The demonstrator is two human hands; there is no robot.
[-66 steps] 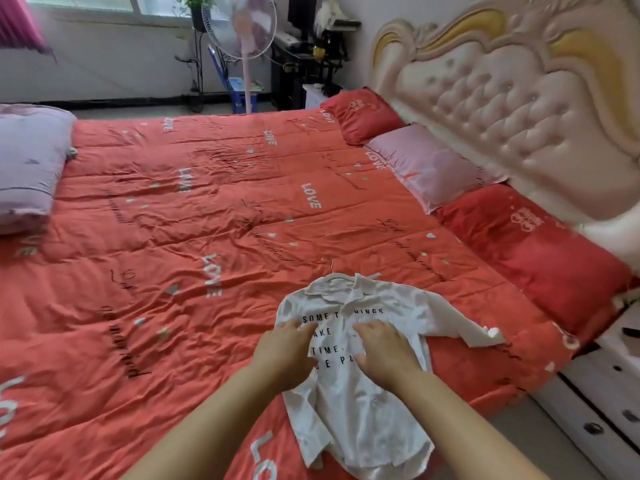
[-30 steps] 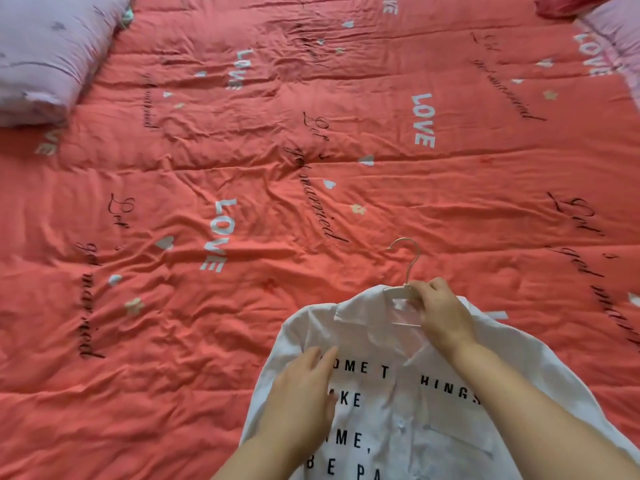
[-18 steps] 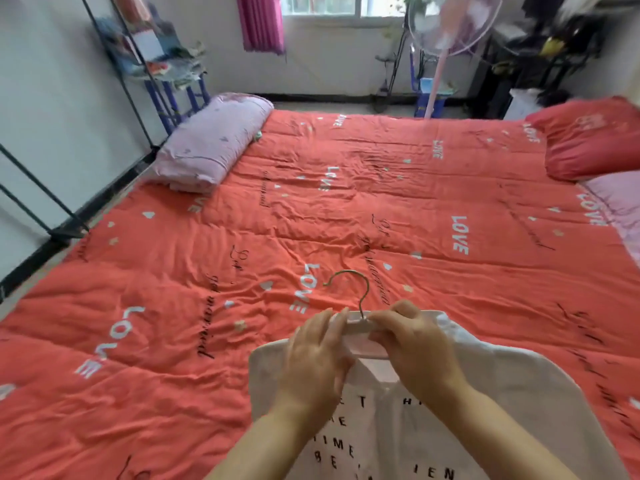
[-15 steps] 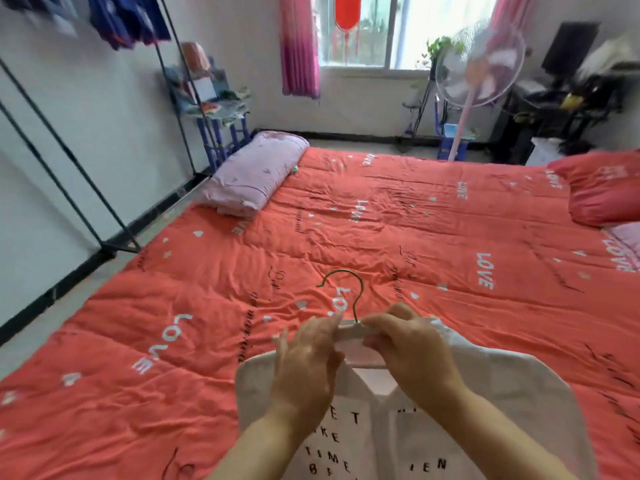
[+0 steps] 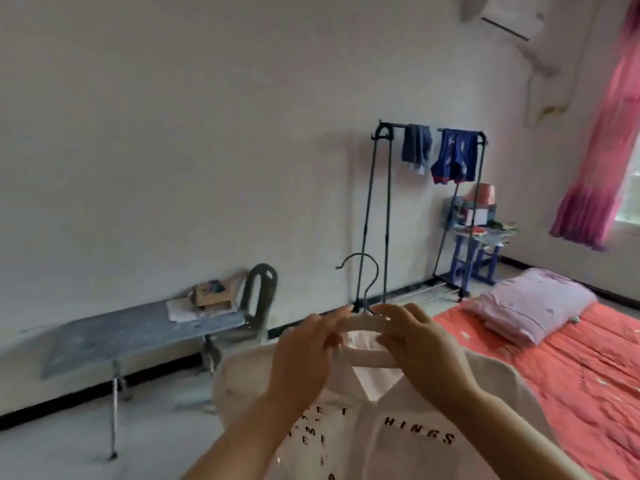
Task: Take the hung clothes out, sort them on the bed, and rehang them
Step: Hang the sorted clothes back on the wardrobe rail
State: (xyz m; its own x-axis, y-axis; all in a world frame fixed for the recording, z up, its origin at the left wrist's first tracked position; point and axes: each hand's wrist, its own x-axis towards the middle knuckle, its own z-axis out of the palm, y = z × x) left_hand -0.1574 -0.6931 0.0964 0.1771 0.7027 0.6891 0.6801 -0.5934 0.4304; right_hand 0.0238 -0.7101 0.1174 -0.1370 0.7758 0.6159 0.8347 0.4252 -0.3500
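Lifted off the red quilted bed at right, the white button shirt with black lettering now hangs near the camera, the black metal clothes rack far behind. It sits on a white plastic hanger with a dark hook. The left hand and right hand grip its shoulders either side of the hook.

White wall w/ grey table & chair below, pink curtain + AC unit at rt.
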